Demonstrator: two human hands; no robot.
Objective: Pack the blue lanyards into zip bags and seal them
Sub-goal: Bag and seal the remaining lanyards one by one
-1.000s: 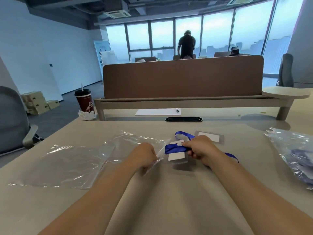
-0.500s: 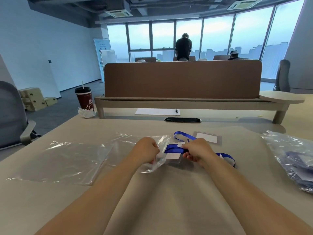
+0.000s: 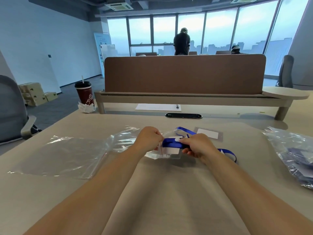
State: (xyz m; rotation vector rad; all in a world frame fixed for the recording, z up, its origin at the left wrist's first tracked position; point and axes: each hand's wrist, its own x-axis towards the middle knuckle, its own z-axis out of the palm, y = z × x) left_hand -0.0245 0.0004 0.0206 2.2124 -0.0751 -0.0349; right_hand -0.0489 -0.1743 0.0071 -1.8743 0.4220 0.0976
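So on the counter, the zip bag got pulled up off the surface compared with a second ago. Its mouth had closed the gap to the right hand and ended up over the near end of the bundle. I'd say that means loading had properly started, but most of the strap was still outside, so no sealing yet. A spare bag lay flat, well out past the left hand.

The left hand was curled tight, pinching the bag's mouth edge right by the red zip line. The right hand was curled too, gripping the folded blue lanyard and pushing it toward the left hand. Loose strap trailed out behind the right hand's wrist. The white card sat just under the strap, between the two hands, its left edge at the mouth.
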